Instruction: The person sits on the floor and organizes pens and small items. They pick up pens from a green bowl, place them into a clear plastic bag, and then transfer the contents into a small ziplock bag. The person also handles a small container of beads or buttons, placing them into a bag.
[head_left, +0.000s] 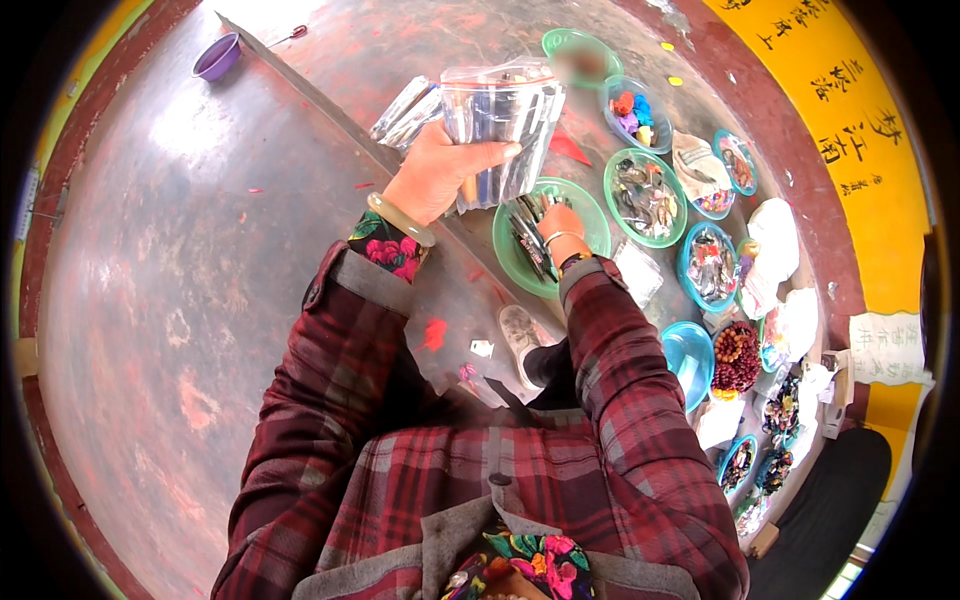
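My left hand is closed on a clear zip bag full of long, slim pens, its thumb lying across the front. The bag stands upright with its zip edge on top. My right hand reaches down into a green basin, its fingers curled on dark pens; the fingertips are partly hidden. Behind the left hand, another clear bag of pens lies on the floor.
On the right stand several basins: one with small dark packets, one with bright coloured pieces, a blue one. Dark red beads lie near them. A metal strip crosses the floor towards a purple basin and scissors.
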